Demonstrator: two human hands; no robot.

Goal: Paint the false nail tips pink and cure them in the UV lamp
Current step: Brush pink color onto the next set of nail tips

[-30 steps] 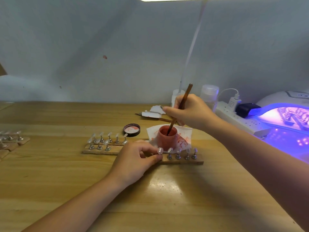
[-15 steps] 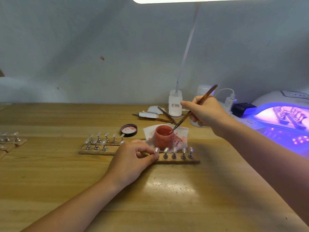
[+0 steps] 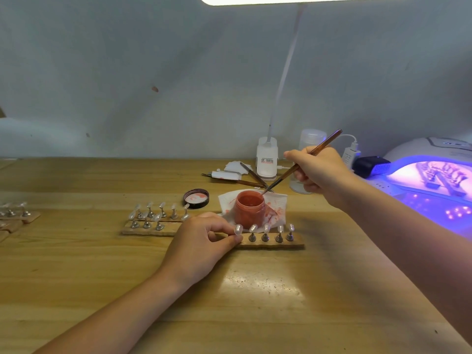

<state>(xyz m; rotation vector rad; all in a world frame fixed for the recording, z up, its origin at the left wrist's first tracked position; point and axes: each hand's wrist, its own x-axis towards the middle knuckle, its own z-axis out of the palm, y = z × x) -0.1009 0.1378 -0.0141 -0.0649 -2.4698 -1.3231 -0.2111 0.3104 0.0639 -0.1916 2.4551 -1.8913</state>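
Left hand (image 3: 204,241): pinches the nearest nail tip (image 3: 238,229) on its wooden strip (image 3: 275,243); a nudge could topple the row.
Right hand (image 3: 316,169): grips brush (image 3: 301,164) at pink jar (image 3: 249,206) rim; drips likely.
UV lamp (image 3: 431,180): lit, far right.

A pale grey wall (image 3: 178,72) backs the wooden table (image 3: 255,290), lit by an overhead lamp (image 3: 293,0).

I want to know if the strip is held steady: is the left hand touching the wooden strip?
Touching. In the head view the left hand grips the strip's left end.
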